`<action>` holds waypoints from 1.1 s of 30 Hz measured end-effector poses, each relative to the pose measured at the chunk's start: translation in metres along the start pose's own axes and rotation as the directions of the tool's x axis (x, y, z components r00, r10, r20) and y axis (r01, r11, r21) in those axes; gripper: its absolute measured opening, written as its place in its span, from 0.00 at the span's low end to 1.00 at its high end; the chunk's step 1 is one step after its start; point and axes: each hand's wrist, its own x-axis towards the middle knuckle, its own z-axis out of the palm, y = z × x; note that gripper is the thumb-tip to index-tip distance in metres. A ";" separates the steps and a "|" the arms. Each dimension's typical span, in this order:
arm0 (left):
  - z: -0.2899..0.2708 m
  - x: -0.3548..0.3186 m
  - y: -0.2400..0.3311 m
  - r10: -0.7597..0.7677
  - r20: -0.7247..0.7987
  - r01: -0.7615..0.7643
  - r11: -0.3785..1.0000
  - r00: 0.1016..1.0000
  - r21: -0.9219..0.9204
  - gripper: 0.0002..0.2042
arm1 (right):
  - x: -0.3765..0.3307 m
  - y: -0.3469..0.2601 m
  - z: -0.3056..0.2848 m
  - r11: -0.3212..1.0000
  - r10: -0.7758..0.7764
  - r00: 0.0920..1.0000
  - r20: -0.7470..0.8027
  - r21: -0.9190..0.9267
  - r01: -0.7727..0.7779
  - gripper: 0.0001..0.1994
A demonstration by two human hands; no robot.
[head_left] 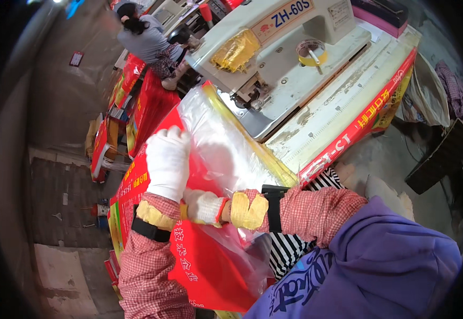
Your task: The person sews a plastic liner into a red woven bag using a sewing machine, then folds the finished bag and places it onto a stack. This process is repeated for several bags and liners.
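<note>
We see a white sewing machine (pixel 290 64) at the table's (pixel 338 114) far side. Before it, a red bag in clear plastic film (pixel 215 154) crosses our lap. Left hand (pixel 167 162), gloved, presses flat on it; right hand (pixel 202 206) grips its edge. Tape roll (pixel 312 52) sits on the machine bed.

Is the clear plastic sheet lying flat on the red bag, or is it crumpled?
Mostly flat. The plastic sheet is spread over the red bag, with the left hand pressing on it; only light wrinkles show near the right hand.
</note>
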 end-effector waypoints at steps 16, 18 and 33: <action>0.073 0.014 -0.018 -0.390 0.327 0.275 0.898 0.861 0.344 0.05 | -0.004 0.027 0.019 0.964 0.038 0.896 0.443 -0.254 0.084 0.24; 0.054 0.036 -0.038 -0.351 0.183 0.262 0.885 0.918 0.385 0.05 | -0.017 0.047 0.069 0.636 -0.021 0.727 0.686 -0.552 0.539 0.25; -0.102 0.106 -0.107 -0.273 0.206 0.174 0.900 0.940 0.399 0.12 | -0.166 0.107 -0.079 0.948 0.186 0.981 0.052 -0.274 -0.165 0.06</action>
